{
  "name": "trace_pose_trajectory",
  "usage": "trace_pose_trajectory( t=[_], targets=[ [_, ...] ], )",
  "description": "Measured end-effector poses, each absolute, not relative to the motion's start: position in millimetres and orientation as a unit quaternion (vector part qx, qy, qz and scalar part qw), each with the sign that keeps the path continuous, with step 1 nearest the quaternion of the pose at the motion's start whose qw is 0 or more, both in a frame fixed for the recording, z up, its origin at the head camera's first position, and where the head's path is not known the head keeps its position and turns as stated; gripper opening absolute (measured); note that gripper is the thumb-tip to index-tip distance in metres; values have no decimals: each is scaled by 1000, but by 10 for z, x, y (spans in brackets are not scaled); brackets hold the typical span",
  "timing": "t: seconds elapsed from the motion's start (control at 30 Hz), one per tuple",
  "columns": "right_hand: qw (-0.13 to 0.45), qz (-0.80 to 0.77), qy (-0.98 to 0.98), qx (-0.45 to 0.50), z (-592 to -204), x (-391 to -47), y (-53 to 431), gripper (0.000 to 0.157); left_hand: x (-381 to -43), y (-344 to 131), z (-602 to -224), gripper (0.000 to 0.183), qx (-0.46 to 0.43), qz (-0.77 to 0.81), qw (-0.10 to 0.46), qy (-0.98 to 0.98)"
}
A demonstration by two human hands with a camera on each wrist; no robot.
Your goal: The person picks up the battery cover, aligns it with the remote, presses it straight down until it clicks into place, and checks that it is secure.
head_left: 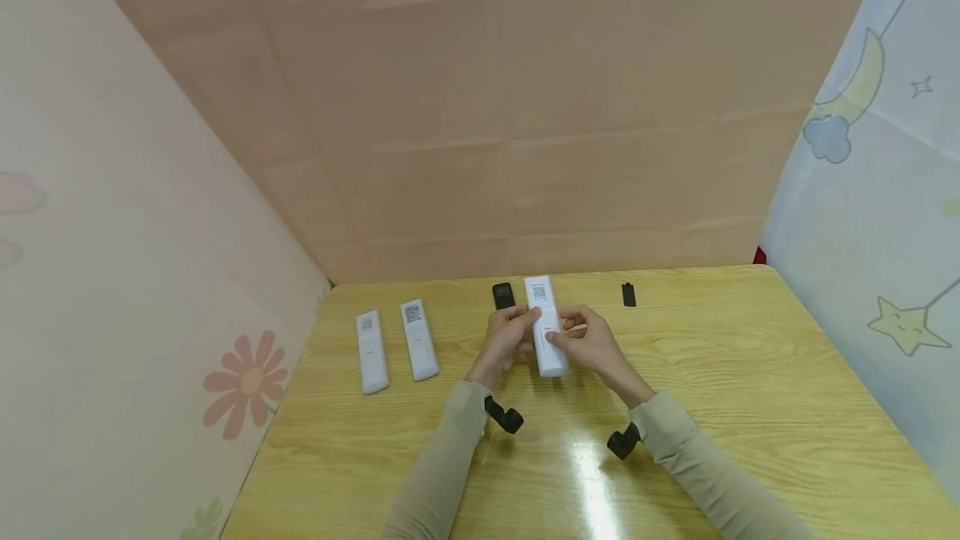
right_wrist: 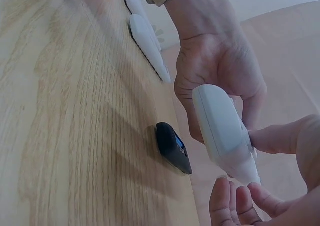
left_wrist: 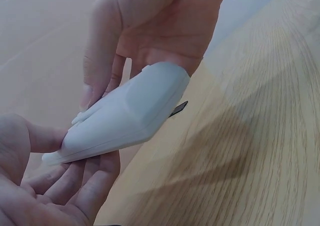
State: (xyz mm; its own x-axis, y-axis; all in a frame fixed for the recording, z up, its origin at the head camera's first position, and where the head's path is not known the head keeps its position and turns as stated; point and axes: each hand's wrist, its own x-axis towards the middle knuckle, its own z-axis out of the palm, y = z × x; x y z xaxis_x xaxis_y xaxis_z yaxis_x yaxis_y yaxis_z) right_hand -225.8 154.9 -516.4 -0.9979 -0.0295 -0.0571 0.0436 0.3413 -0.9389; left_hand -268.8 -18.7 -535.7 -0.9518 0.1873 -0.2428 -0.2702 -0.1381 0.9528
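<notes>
A white remote control (head_left: pixel 542 298) is held above the table, its labelled back facing up. My left hand (head_left: pixel 504 342) grips its left side, thumb on top and fingers beneath. From the right side my right hand (head_left: pixel 594 346) holds it, the thumb pressing on the battery cover (right_wrist: pixel 251 142). In the right wrist view, that cover's edge stands slightly proud of the casing. Just behind my left hand lies a black remote control (head_left: pixel 503 295); something blue shows in its back. Part of it is hidden by the hand.
Two more white remote controls (head_left: pixel 372 352) (head_left: pixel 419 340) lie back up on the left of the wooden table (head_left: pixel 720 373). A small black battery cover (head_left: pixel 628 294) lies at the back right. A tan sheet (head_left: pixel 480 107) hangs behind the table, with patterned cloth on both sides.
</notes>
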Motion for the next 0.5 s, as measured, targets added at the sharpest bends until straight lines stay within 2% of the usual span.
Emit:
trace_pose_trajectory(
  t=[0.33,0.5],
  targets=[
    [68,-598,798,19,-5217,-2251,1548,49,-2705,-194,-5378,42,-44,752,155,640],
    [82,-612,786,36,-5261,-2255,1539,54,-2718,-205,-5395,35,-45,752,156,639]
  ],
)
